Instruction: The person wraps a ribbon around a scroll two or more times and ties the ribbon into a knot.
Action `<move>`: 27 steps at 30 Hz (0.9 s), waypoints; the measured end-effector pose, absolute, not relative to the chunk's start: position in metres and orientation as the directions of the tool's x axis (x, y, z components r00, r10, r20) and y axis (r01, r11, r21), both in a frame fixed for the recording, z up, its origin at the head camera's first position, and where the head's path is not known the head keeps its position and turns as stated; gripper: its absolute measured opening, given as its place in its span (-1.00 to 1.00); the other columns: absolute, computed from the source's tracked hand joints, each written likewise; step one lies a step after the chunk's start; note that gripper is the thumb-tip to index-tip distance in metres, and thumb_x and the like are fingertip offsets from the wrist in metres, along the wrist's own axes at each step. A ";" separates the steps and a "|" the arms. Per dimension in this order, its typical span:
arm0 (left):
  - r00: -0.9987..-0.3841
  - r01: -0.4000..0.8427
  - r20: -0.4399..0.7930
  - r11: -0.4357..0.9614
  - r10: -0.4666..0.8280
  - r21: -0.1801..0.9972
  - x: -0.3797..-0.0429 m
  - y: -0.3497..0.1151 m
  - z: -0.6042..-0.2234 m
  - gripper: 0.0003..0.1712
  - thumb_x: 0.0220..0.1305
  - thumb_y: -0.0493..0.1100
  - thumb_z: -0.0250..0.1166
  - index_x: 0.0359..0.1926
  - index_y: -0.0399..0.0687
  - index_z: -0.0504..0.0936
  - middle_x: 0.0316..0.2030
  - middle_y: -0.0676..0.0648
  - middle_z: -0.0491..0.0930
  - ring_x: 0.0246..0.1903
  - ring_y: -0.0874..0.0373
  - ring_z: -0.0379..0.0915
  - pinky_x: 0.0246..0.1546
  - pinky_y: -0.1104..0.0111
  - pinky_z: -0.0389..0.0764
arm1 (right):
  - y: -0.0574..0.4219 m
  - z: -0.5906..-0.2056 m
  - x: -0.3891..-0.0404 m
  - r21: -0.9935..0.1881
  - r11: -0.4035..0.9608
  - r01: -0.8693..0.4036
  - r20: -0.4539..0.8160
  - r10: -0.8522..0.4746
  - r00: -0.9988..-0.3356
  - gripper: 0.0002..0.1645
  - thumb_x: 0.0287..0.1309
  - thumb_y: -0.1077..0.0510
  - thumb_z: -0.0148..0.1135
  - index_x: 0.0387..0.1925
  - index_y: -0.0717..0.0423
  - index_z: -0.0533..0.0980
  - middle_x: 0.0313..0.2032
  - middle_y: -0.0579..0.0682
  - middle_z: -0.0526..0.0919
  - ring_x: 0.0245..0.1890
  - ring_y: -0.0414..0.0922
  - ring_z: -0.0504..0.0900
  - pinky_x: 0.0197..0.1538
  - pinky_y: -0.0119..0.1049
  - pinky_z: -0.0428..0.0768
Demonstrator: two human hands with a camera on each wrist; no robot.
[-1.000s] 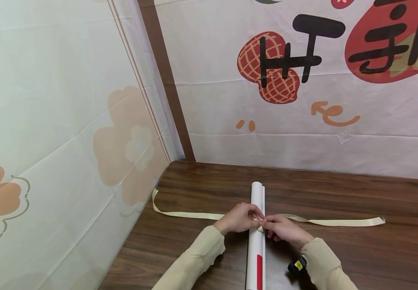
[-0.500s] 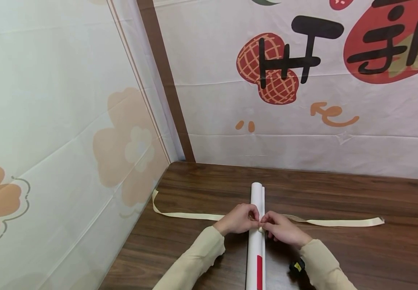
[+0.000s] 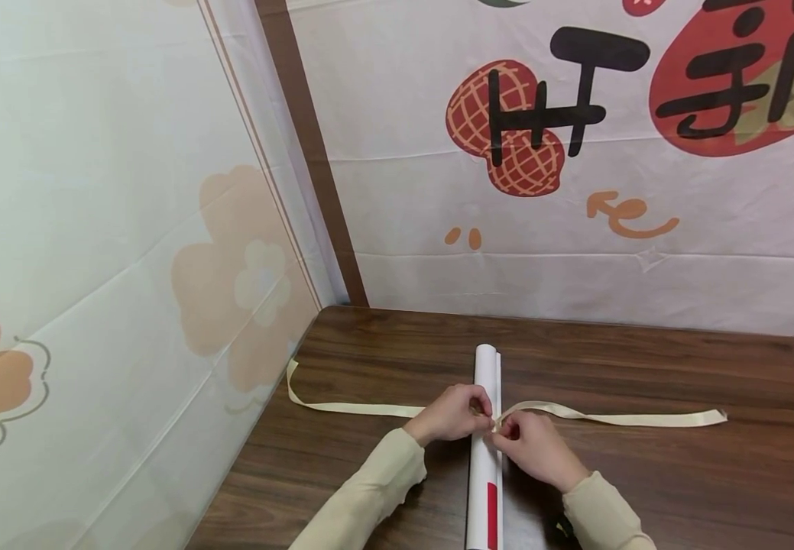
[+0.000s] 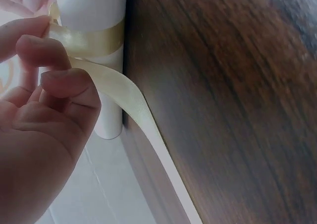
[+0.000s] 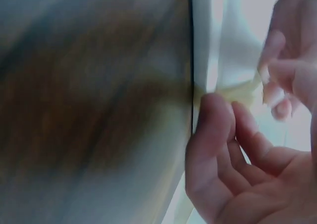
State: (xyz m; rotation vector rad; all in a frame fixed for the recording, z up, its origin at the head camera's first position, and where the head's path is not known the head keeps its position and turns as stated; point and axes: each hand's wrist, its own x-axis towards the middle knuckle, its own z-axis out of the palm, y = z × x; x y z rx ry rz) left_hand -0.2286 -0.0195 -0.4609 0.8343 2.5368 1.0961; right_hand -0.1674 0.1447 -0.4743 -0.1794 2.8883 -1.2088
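A white paper roll [image 3: 484,466] with a red patch lies lengthwise on the brown table. Around its middle runs a cream satin ribbon [image 4: 101,39], gathered at the top, its two tails spread to either side. My left hand [image 3: 453,413] pinches the ribbon at the gather between thumb and forefinger, the other fingers curled. From the right, my right hand [image 3: 539,447] has its thumb and forefinger brought together on the ribbon beside the left fingertips. In the right wrist view, the right fingertips [image 5: 214,105] partly cover the pale band.
The wooden table [image 3: 644,489] reaches back to a printed white cloth [image 3: 403,176]; another floral cloth [image 3: 128,344] hangs along its left side. A small black object with a yellow mark [image 3: 563,525] is mostly hidden by the right sleeve [image 3: 603,508].
My right hand has drawn slightly toward me at the gather. The ribbon's right tail now arches up near the roll. My left hand stays in place.
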 end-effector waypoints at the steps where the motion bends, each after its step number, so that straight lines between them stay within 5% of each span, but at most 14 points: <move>1: -0.804 0.397 -0.010 0.551 0.594 0.734 -0.229 -0.020 -0.461 -0.86 0.09 -0.30 0.39 -0.44 -0.11 0.56 -0.52 0.09 0.57 -0.52 0.43 0.36 -0.44 0.59 0.42 | 0.143 -0.475 -0.167 -0.710 0.695 -0.108 0.043 -0.110 -0.993 -0.78 0.04 0.09 0.35 -0.62 -0.03 0.51 -0.63 -0.21 0.46 -0.61 -0.31 0.35 -0.49 -0.45 0.33; 10: -0.803 0.397 -0.009 0.547 0.596 0.737 -0.230 -0.021 -0.463 -0.90 0.12 -0.30 0.37 -0.42 -0.11 0.58 -0.49 0.07 0.58 -0.48 0.40 0.36 -0.40 0.58 0.43 | 0.135 -0.477 -0.167 -0.696 0.701 -0.153 0.116 -0.100 -0.988 -0.84 0.04 0.29 0.26 -0.58 0.06 0.50 -0.63 -0.15 0.47 -0.61 -0.27 0.36 -0.51 -0.43 0.35; 27: -0.724 0.495 0.005 0.516 0.689 0.699 -0.230 -0.022 -0.462 -0.83 0.14 -0.36 0.32 -0.20 -0.17 0.68 -0.32 -0.04 0.70 -0.41 0.46 0.41 -0.32 0.65 0.46 | 0.142 -0.478 -0.165 -0.780 0.618 -0.097 0.122 -0.002 -0.993 -0.80 -0.14 0.30 0.30 -0.42 0.07 0.47 -0.58 -0.15 0.49 -0.56 -0.31 0.39 -0.42 -0.46 0.36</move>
